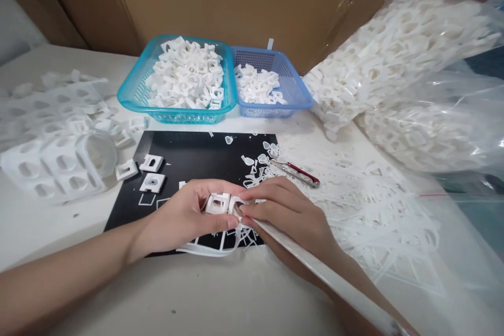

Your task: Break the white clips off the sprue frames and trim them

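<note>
My left hand (189,212) is closed around a small white square piece (217,203) with an oval hole, gripping it between thumb and fingers. My right hand (293,218) pinches the adjoining white part. From its fingers a long, narrow white strip (315,263) runs toward the lower right, seen nearly edge-on; how it joins the pieces is hidden. A thin white offcut frame (208,249) hangs below the left hand, over the black mat (197,155). Loose white pieces (153,182) lie at the mat's left side.
A teal basket (129,97) and a blue basket (301,97) hold many white pieces. Bulging clear bags (378,58) stand right. A red-handled folding tool (303,173) lies among scraps (370,210). Perforated white blocks (51,163) sit left; cardboard (236,0) stands behind.
</note>
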Tool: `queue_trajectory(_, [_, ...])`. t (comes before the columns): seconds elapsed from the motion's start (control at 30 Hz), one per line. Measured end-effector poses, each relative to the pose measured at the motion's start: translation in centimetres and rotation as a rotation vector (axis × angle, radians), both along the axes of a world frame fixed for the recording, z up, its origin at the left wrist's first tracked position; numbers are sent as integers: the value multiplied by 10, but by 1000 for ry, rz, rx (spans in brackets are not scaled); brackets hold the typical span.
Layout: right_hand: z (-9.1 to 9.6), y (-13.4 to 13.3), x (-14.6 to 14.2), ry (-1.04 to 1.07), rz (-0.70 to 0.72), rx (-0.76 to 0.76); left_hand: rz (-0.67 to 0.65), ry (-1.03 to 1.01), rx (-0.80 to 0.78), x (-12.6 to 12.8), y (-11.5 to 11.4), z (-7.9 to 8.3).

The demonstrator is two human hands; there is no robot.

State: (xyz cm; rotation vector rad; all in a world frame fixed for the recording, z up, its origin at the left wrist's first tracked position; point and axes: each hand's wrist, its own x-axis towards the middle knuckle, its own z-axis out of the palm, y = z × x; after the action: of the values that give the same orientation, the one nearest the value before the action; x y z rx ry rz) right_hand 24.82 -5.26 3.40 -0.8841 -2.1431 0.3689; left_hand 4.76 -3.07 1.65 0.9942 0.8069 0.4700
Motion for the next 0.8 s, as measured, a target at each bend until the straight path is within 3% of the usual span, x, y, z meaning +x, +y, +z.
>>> queue_trajectory(0.17, [-10, -2, 2, -94, 52, 58, -33, -1, 50, -1, 1, 3])
queue_trajectory(0.3, [-8, -4, 0, -169, 72, 170, -71, 17, 104, -2, 3, 3])
queue_trajectory(0.5, [0, -3, -9, -263, -10, 333, -100, 62, 141, -2, 3, 4])
queue_trajectory(0.67, [-8, -2, -1, -162, -157, 292, -17, 131, 82, -1, 3, 2])
queue_trajectory(0.8, [-8, 0, 15, -104, -304, 281, 46, 201, 141, -1, 0, 1])
